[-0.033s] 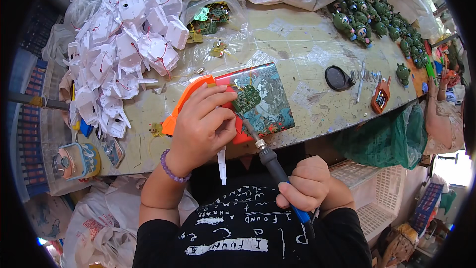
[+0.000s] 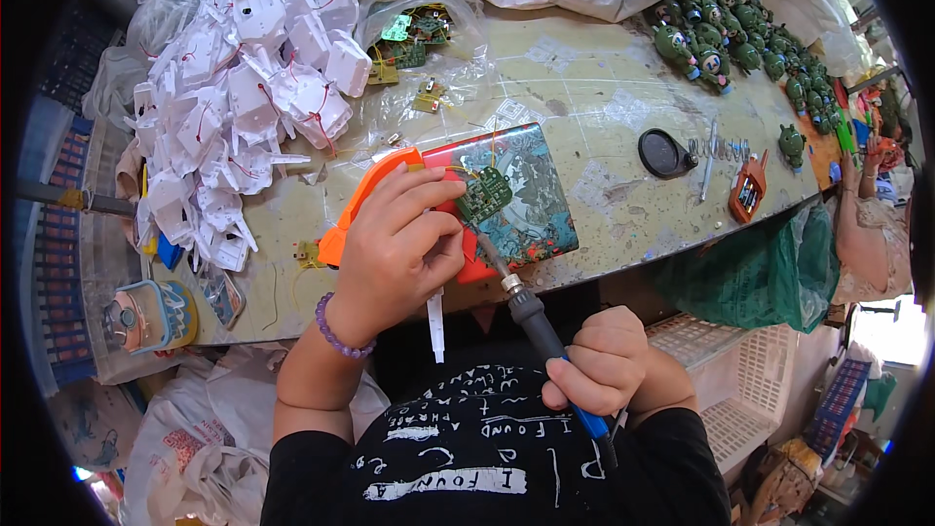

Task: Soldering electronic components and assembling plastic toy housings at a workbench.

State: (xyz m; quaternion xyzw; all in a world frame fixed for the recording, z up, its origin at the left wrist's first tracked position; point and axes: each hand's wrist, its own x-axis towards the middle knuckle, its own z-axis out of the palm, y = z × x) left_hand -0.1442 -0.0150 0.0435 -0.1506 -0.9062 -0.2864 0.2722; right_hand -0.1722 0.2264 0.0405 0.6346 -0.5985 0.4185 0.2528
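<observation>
My left hand, with a purple bead bracelet at the wrist, is closed at the left edge of a green circuit board. Thin wires rise from the board. A white plastic strip sticks out below this hand; its upper end is hidden. In my right fist is a soldering iron with a blue and black handle, its tip at the board's lower edge. Beneath the board lies a flat box with a patterned top. An orange curved plastic piece is beside my left hand.
White plastic housings with red wires are heaped at left. A bag of circuit boards lies behind. Green figures crowd the far right. Nearer are a black ring, a coiled metal stand and a brown device. Another person's arm shows at right.
</observation>
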